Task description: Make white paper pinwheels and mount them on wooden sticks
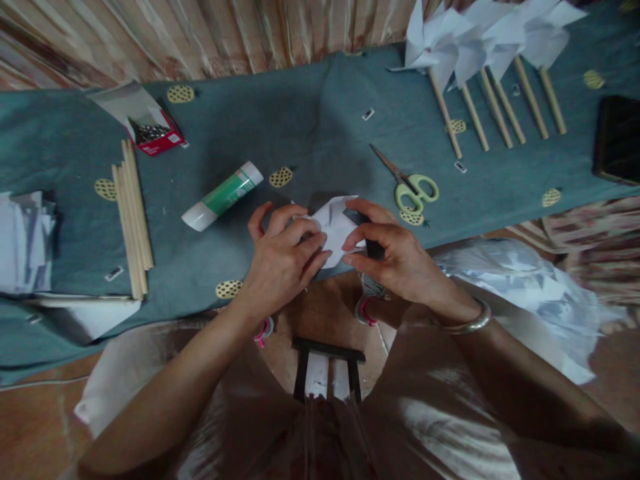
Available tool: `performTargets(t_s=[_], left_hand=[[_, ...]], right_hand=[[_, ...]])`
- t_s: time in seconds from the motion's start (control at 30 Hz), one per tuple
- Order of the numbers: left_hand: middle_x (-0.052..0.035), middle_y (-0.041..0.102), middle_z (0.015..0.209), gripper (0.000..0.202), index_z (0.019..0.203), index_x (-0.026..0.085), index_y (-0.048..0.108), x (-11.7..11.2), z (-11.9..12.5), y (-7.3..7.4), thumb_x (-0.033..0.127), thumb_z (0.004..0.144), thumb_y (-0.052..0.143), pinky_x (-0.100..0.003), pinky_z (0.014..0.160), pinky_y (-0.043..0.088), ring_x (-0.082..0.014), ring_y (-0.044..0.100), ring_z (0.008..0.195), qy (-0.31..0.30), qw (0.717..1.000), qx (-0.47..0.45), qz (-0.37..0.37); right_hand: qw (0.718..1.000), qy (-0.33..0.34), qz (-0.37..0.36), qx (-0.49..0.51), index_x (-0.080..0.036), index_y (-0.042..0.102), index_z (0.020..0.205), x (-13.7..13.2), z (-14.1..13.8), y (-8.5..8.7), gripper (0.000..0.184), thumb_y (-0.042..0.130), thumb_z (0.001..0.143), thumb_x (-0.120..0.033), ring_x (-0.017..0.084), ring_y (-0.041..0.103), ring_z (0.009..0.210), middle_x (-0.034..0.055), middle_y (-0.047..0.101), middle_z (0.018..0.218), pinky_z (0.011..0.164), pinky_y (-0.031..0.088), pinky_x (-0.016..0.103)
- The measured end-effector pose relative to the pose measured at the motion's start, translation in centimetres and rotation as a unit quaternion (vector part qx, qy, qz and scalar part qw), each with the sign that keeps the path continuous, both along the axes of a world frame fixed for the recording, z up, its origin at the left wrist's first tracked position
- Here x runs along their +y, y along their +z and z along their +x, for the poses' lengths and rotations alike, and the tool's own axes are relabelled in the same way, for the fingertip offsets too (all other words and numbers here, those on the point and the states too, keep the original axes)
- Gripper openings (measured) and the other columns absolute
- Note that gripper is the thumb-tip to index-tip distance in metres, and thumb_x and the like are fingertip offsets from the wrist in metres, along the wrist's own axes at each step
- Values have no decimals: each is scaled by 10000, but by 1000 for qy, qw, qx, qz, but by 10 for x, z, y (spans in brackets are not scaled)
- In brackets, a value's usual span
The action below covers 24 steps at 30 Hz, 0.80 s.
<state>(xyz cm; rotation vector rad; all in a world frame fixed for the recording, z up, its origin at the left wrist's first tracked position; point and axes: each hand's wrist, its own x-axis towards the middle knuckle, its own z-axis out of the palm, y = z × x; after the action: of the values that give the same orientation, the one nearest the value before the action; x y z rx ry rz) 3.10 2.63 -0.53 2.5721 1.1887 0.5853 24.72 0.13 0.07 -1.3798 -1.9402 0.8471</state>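
A folded white paper piece (336,225) lies at the near edge of the blue-grey tablecloth (280,127). My left hand (283,260) presses on its left side with curled fingers. My right hand (395,257) pinches its right side between thumb and fingers. A silver bangle (467,323) circles my right wrist. A glue stick (223,195) with a green label lies on its side just left of the paper. Green-handled scissors (411,187) rest just right of it.
Several finished paper pinwheels on wooden sticks (480,53) lie at the back right. A bundle of bare wooden sticks (133,213) lies left, near a red box of pins (155,130) and a stack of white paper (23,243). A dark object (617,140) sits far right.
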Motion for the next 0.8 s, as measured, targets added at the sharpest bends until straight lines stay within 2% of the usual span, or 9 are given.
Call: performTargets(t_s=[0.2, 0.37, 0.6, 0.8], left_hand=[[18, 708, 1056, 169, 1028, 337, 672, 1, -1, -2, 426, 930, 568, -576, 1136, 188, -284, 522, 1221, 0, 1000, -3, -1], [11, 707, 1054, 178, 1015, 322, 675, 2, -1, -2, 438, 926, 572, -581, 1142, 179, -288, 518, 1229, -1, 1000, -8, -5], [18, 707, 1053, 141, 1000, 332, 669, 1, -2, 0, 411, 919, 583, -598, 1140, 203, -286, 518, 1234, -5, 1000, -3, -3], [9, 710, 1050, 130, 999, 321, 666, 1, -2, 0, 391, 915, 596, -602, 1134, 208, -290, 529, 1219, -6, 1000, -1, 1]], right_hand=[[1000, 4, 13, -4, -253, 717, 886, 2, 4, -2, 84, 672, 846, -196, 261, 502, 1350, 47, 564, 1407, 1127, 426, 519], [999, -21, 35, -6, -232, 694, 829, 4, -1, -5, 20, 687, 842, -220, 278, 506, 1343, 67, 589, 1381, 1121, 428, 536], [994, -59, 85, -27, -238, 681, 811, 3, -12, -9, 41, 679, 851, -227, 299, 447, 1384, 69, 581, 1386, 1150, 376, 591], [993, -55, 97, -38, -234, 683, 811, 2, -17, -8, 73, 648, 873, -215, 301, 415, 1410, 67, 565, 1407, 1165, 363, 580]])
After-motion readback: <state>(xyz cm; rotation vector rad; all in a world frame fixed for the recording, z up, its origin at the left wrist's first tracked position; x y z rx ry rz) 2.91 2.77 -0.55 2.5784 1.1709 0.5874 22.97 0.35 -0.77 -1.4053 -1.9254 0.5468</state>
